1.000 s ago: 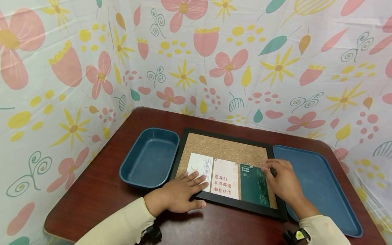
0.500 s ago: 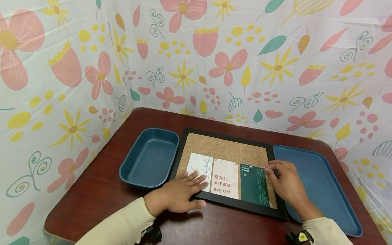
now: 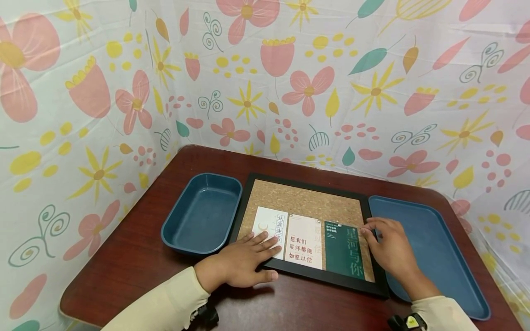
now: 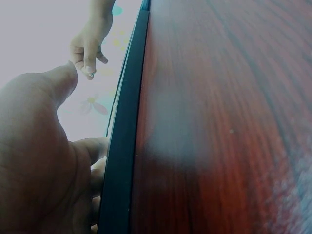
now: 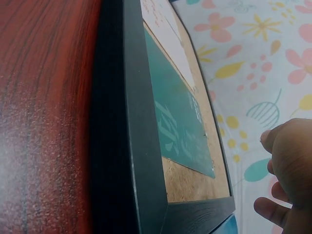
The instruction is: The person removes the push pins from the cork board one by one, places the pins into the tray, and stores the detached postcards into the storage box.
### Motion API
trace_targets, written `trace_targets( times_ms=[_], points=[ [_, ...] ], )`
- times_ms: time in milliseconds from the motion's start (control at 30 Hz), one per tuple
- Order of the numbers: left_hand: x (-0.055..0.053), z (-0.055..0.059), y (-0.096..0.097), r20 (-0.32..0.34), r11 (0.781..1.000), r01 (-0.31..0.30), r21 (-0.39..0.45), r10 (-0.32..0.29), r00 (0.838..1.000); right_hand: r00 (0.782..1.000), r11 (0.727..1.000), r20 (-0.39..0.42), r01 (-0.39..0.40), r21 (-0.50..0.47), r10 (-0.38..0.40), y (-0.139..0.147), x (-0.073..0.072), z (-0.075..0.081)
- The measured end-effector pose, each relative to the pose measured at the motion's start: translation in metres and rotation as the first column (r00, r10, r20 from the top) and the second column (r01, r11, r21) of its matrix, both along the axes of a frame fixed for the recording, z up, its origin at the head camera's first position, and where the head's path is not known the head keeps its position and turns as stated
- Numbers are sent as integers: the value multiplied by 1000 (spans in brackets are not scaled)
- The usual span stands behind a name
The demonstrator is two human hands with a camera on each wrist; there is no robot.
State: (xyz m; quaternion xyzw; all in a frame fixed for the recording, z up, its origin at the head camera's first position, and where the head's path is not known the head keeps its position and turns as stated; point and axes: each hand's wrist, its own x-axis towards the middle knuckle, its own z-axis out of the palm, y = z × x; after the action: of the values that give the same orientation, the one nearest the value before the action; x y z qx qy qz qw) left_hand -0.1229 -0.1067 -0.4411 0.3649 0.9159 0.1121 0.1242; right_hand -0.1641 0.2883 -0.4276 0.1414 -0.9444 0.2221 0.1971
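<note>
My left hand [image 3: 244, 262] rests with fingers spread on the white card [image 3: 271, 220] and the near edge of the black-framed corkboard [image 3: 306, 195]. To its right on the cork are a pink card [image 3: 304, 236] and a dark green card [image 3: 341, 248]. Small pins show along the cards' top edges. Just right of the green card's upper right corner, my right hand [image 3: 389, 243] has thumb and forefinger together. In the left wrist view, a tiny shiny push pin [image 4: 91, 75] shows at those fingertips. No pin is visible at that corner in the right wrist view.
A deep blue bin [image 3: 203, 211] stands left of the board. A shallow blue tray [image 3: 434, 248] lies to its right, partly behind my right hand. Flowered cloth [image 3: 306, 92] hangs behind the reddish-brown table [image 3: 141, 257].
My right hand has drawn away from the green card's upper right corner, a little to the right. My left hand has stayed in place.
</note>
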Motion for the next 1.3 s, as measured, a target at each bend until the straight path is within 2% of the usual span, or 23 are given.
trace_targets(
  times_ms=[533,1300],
  points=[
    [0,1,0,15,1000,-5,-1,5,1000,1000,1000,-24,6,-3,-6,10,2,-3],
    [1,3,-1,16,1000,-7,3,7,1000,1000,1000,-1,32,2,-32,21,6,-1]
  ],
)
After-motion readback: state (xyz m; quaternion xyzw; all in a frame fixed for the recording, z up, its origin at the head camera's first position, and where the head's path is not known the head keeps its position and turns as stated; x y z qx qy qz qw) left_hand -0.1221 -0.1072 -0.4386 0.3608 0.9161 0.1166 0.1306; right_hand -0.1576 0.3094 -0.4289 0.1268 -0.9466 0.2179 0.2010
